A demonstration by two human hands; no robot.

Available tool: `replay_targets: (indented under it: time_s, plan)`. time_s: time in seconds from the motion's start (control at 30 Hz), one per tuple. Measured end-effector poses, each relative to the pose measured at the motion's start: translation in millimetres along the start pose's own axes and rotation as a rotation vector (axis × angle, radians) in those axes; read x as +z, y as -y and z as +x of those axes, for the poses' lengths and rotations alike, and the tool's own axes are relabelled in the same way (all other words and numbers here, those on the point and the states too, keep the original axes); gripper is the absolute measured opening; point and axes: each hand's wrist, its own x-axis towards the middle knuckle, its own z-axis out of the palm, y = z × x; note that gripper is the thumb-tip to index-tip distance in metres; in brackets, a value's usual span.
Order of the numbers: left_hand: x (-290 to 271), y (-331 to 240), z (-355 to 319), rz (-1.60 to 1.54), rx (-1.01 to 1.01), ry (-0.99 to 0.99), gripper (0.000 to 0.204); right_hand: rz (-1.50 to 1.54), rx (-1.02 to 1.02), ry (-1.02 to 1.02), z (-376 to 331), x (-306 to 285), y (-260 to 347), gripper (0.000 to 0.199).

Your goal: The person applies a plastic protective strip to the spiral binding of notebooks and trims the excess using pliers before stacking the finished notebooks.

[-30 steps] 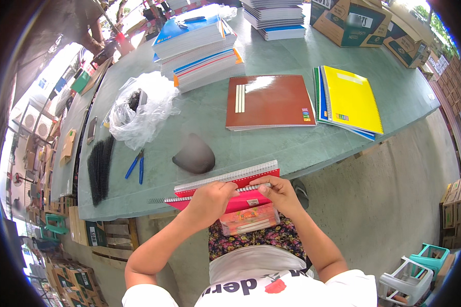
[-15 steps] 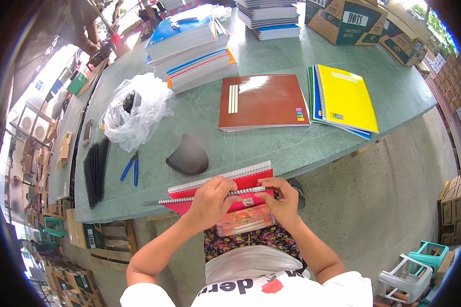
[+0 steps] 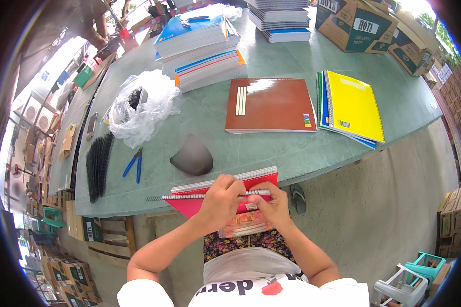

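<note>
A red notebook (image 3: pixel 182 206) lies open at the table's near edge, its ruled white pages (image 3: pixel 256 173) showing on the far side. A metal spiral coil (image 3: pixel 155 198) runs along its spine, and the loose end sticks out past the left side. With bent fingers, my left hand (image 3: pixel 221 200) grips the notebook at the coil. My right hand (image 3: pixel 272 207) pinches the spine near its right end, thumb and fingers closed. The fingertips hide the coil between the hands. Under the notebook, a patterned pink-orange packet (image 3: pixel 246 225) rests by my lap.
On the table are a dark rounded object (image 3: pixel 192 156), blue-handled pliers (image 3: pixel 133 168), black coils (image 3: pixel 97 169), a plastic bag (image 3: pixel 141 112), a brown notebook (image 3: pixel 271 105), yellow notebook (image 3: pixel 353 105) and a notebook stack (image 3: pixel 200 51). Cartons (image 3: pixel 356 25) stand far right; stools (image 3: pixel 404 286) stand lower right.
My right hand has moved left along the spine, closer to my left hand, and its fingers have curled in more. The whole view has shifted slightly.
</note>
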Motion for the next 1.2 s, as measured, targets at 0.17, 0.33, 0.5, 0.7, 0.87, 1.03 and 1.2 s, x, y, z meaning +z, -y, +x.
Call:
replay_targets:
  time_s: [0.17, 0.33, 0.5, 0.7, 0.87, 1.03, 1.2]
  plan:
    - [-18.3, -0.2, -3.0, 0.150, -0.010, 0.240, 0.021, 0.326, -0.111, -0.034, 4.0, 2.5, -6.4, 0.021]
    - [-18.5, -0.9, -0.7, 0.108, -0.094, 0.242, 0.025, 0.259, 0.092, 0.105, 2.3, -6.9, -4.1, 0.017]
    - [-13.6, -5.2, -0.2, 0.041, -0.050, 0.096, 0.027, 0.301, -0.017, 0.015, 1.5, -7.6, 3.5, 0.022]
    - [-13.0, -7.4, 4.5, 0.106, -0.170, 0.255, 0.030, 0.131, 0.045, 0.053, -1.2, -17.5, -7.2, 0.019]
    - [-2.7, 0.9, 5.1, 0.051, -0.065, 0.270, 0.027, 0.321, -0.091, -0.033, -3.3, -11.7, 10.6, 0.016]
    - [6.7, -15.1, 16.7, -0.027, -0.053, 0.147, 0.025, 0.180, 0.052, -0.056, -7.2, -22.8, -20.6, 0.016]
    - [26.5, -16.9, 18.4, -0.122, 0.053, 0.126, 0.021, 0.070, 0.142, -0.105, -10.4, -24.0, -24.3, 0.017]
